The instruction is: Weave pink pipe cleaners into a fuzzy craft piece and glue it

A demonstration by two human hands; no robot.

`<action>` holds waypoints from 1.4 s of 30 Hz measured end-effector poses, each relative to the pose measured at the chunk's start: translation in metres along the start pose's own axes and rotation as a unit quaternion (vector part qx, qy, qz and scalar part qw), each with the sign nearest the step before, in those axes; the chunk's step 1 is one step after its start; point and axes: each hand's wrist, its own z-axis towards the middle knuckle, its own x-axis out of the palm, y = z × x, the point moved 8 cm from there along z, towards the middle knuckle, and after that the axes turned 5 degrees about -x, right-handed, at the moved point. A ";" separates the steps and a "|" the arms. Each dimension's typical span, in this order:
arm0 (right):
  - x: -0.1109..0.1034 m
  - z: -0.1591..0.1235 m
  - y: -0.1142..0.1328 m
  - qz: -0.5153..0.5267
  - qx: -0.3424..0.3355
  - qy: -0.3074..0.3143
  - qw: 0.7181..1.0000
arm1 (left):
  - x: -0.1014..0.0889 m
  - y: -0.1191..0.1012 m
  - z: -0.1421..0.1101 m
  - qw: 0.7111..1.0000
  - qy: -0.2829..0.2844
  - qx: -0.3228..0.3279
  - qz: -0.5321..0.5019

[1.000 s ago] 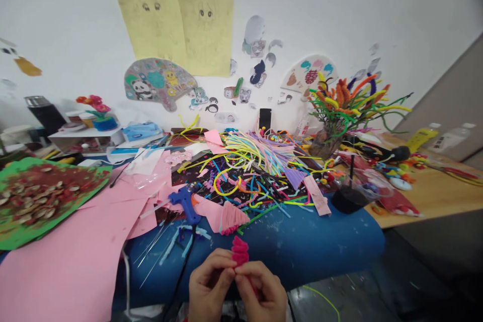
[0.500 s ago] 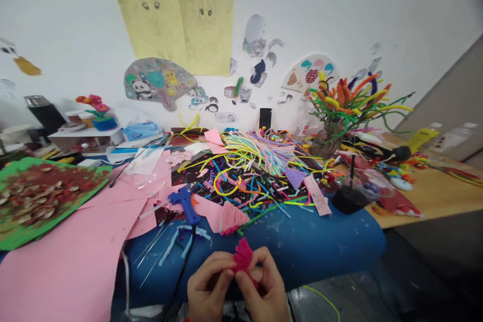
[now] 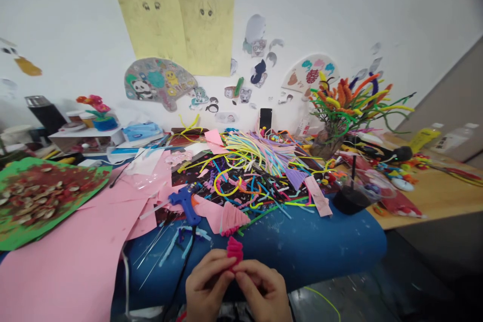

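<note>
A bundle of hot-pink pipe cleaners (image 3: 234, 250) stands up between my two hands, over the near edge of the blue-covered table. My left hand (image 3: 210, 282) pinches its left side between thumb and fingers. From the right, my right hand (image 3: 263, 287) closes thumb and fingertips on its lower part. The bundle's bottom is hidden behind my fingers. Just beyond lies a pale pink fan-shaped piece of pipe cleaners (image 3: 233, 217) with a darker pink edge. A blue glue gun (image 3: 187, 203) rests to its left.
Loose pipe cleaners (image 3: 260, 153) heap across the middle. Pink paper (image 3: 86, 241) and a green sheet (image 3: 100, 173) bearing shavings cover the left. Thin metal rods (image 3: 153, 249) lie near the glue gun's cord. At right stand a dark drink cup (image 3: 350, 198) and a vase (image 3: 326, 143) of pipe-cleaner stems.
The hot-pink bundle has shifted slightly left and now stands straighter, its strands closer together. My right fingers have come lower and nearer to my left fingertips.
</note>
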 end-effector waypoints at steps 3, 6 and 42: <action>0.002 0.001 0.003 0.016 -0.005 0.028 0.999 | 0.002 -0.001 0.004 0.998 0.049 0.010 -0.025; 0.001 0.003 0.006 0.046 0.006 0.037 0.998 | 0.005 0.001 0.005 0.994 0.093 0.022 -0.052; -0.007 0.012 0.039 -0.160 -0.189 0.034 0.968 | -0.005 0.053 -0.007 0.967 -0.042 -0.209 -0.141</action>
